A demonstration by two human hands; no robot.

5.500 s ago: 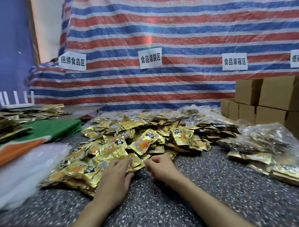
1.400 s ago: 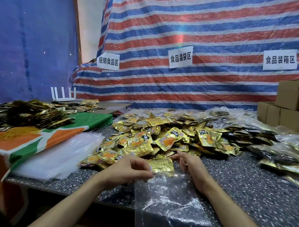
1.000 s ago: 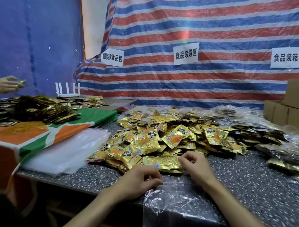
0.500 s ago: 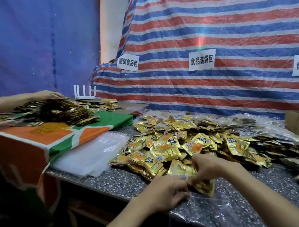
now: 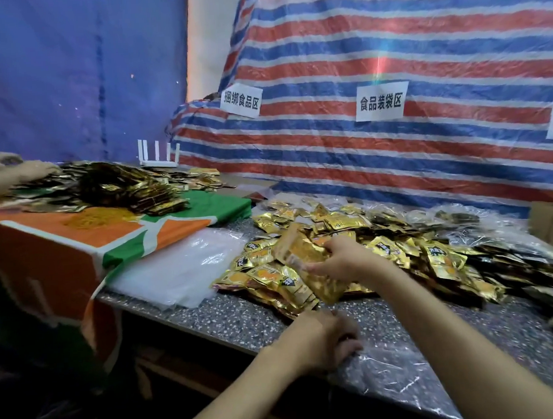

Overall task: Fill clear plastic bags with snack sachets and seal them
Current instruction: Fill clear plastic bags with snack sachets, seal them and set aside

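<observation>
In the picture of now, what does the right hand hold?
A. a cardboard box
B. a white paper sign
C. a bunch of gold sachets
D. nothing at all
C: the right hand grips a bunch of gold sachets lifted above the pile, while the left hand holds the clear bag at the table edge.
</observation>
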